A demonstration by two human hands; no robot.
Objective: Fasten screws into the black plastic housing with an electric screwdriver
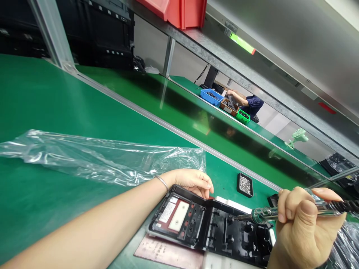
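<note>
My left hand (193, 181) rests on the far edge of a black plastic housing (207, 228), fingers curled over its rim, holding it steady. The housing lies open side up, with ribs inside and a white label and a red-brown patch at its left end. My right hand (301, 222) is wrapped round a screwdriver (269, 213) with a clear green handle. Its tip points left and touches the inside of the housing near the middle.
A small black tray of silver screws (245, 184) sits beyond the housing. A clear plastic bag (98, 157) lies on the green mat (56, 101). A brown plate (165, 252) sits under the housing. Far off, another person (249, 102) works beside blue, brown and green bins.
</note>
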